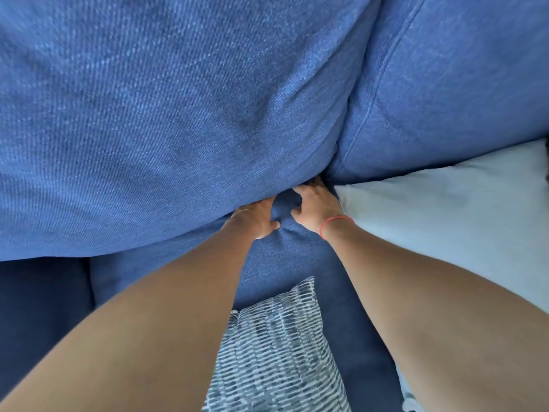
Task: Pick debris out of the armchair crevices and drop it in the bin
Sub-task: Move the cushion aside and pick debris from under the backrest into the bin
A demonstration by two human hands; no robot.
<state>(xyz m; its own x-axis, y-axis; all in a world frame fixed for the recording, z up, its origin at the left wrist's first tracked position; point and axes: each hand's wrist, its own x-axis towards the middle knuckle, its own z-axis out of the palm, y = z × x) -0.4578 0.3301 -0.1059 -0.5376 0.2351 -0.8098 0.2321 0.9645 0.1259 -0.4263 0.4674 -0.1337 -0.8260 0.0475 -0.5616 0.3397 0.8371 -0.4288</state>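
Observation:
The blue armchair fills the view: a big back cushion [166, 123], a second blue cushion [445, 93] at the right, and the seat [285, 257] below. My left hand [252, 217] is pushed under the back cushion's lower edge, fingers hidden, thumb showing. My right hand [312, 203], a red string on its wrist, reaches into the dark crevice [322, 178] where the cushions meet; its fingertips are hidden there. No debris and no bin are in sight.
A pale blue pillow [445, 221] lies against the right side of the seat, touching my right wrist. A white-and-grey patterned cushion [276, 352] lies on the seat between my forearms. The chair's dark left side [41, 316] is at the lower left.

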